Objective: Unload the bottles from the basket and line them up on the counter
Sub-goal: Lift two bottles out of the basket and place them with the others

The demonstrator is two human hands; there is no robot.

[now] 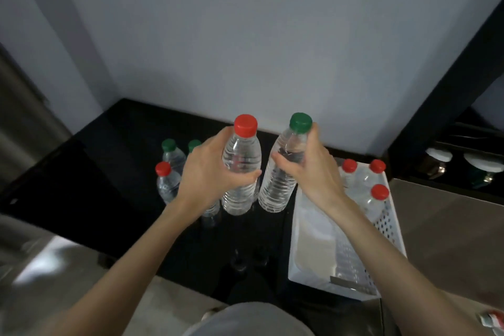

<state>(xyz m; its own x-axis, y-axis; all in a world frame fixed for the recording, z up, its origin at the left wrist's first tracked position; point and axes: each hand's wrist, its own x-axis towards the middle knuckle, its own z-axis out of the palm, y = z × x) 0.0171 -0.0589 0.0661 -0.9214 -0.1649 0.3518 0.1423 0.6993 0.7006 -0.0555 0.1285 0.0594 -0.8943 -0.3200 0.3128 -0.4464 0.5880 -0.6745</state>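
My left hand (210,169) grips a clear water bottle with a red cap (240,169), held upright above the black counter (109,185). My right hand (313,172) grips a second clear bottle with a green cap (281,172) beside it. Left of my hands, three bottles stand on the counter: two green-capped ones (170,153) at the back and a red-capped one (165,180) in front. Another bottle is partly hidden under my left wrist. The white perforated basket (387,229) at the right holds three red-capped bottles (377,194) at its far end.
A pale wall rises right behind the counter. A dark vertical post stands at the right, with a shelf of jars (439,161) beyond it. A grey surface (447,226) lies right of the basket. Grey flooring shows at the lower left.
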